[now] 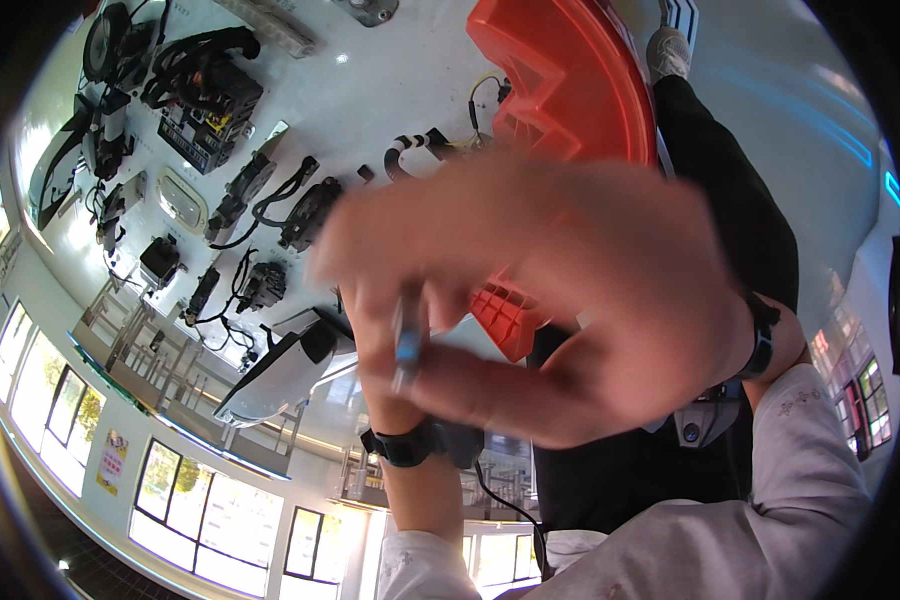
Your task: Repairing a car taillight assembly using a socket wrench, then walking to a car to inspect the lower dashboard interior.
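My right hand (570,290) fills the middle of the head view, close up and blurred by motion. Its thumb and fingers close on a small grey-and-blue piece (406,345), too smeared to name. Behind it, my left hand (367,330) is mostly covered; only its edge and the wrist with a black band show, and its fingers are hidden. Beyond both hands is a large orange-red moulded plastic part (580,90). A ribbed section (505,315) of the same colour shows below my right hand. Whether my left hand touches it I cannot tell.
Car parts lie over the white surface (355,100) at left: a side mirror (280,375), a black wired module (310,215), a fuse box with cables (205,125) and several wiring harnesses. My legs in black trousers (725,180) are at right. Shelving and windows stand beyond.
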Tool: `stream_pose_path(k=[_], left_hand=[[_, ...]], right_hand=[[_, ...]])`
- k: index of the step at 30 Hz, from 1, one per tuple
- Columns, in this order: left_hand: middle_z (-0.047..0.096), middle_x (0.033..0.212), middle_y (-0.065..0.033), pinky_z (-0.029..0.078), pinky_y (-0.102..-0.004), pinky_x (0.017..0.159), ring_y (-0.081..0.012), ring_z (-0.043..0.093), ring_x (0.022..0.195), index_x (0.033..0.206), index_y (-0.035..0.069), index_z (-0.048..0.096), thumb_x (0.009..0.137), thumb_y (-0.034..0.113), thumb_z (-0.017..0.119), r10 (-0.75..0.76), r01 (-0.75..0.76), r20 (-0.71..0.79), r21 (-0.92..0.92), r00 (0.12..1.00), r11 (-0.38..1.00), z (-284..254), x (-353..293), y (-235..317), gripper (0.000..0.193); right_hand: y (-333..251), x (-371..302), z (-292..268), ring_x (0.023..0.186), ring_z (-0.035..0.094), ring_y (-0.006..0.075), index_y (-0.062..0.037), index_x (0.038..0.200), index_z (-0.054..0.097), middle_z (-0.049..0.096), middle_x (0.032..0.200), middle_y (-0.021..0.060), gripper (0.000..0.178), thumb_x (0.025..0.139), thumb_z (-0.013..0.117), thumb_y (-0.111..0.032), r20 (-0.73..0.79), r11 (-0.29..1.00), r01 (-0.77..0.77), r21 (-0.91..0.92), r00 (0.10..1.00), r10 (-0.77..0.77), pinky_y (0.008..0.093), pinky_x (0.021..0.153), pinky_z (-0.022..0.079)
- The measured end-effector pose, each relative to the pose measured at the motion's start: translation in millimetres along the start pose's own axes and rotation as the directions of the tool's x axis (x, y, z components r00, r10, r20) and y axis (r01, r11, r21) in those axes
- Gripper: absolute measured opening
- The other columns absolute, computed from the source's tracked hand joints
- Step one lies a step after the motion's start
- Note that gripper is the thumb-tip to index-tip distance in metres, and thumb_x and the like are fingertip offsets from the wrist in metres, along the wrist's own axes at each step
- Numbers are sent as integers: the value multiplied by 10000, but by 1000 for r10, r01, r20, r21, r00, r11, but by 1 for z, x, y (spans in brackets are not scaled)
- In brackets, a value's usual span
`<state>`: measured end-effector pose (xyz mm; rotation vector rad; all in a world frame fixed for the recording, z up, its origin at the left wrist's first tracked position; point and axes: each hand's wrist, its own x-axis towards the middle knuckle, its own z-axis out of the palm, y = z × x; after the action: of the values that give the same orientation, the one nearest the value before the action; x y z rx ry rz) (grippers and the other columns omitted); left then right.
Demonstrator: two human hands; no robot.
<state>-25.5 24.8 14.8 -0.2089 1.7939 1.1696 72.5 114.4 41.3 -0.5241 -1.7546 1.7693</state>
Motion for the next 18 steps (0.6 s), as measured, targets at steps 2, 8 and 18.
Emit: stream_pose_path(k=[2,8,18], left_hand=[[568,754,3,391,-202,607,-56,477,664,993,-31,629,928,172,597,-9,11,47,-40,999,999,-10,5,-20,216],[564,779,-37,419,-228,642,-94,521,712,1111,-43,582,933,161,585,94,-85,312,-41,945,996,-13,4,-34,270],[599,797,-56,433,-228,617,-106,533,673,1026,-34,588,937,133,568,116,-87,369,-95,922,992,-15,13,-42,190]], right_hand=[[2,-19,5,571,589,129,21,943,607,585,737,67,173,777,639,-18,213,962,153,-228,971,-104,239,430,443],[3,-56,35,471,490,116,13,867,568,443,716,47,232,688,658,-104,412,912,305,-275,894,-175,255,356,388],[8,-61,43,499,508,127,-6,766,532,441,758,58,225,730,647,-197,430,917,272,-292,894,-128,267,388,403]])
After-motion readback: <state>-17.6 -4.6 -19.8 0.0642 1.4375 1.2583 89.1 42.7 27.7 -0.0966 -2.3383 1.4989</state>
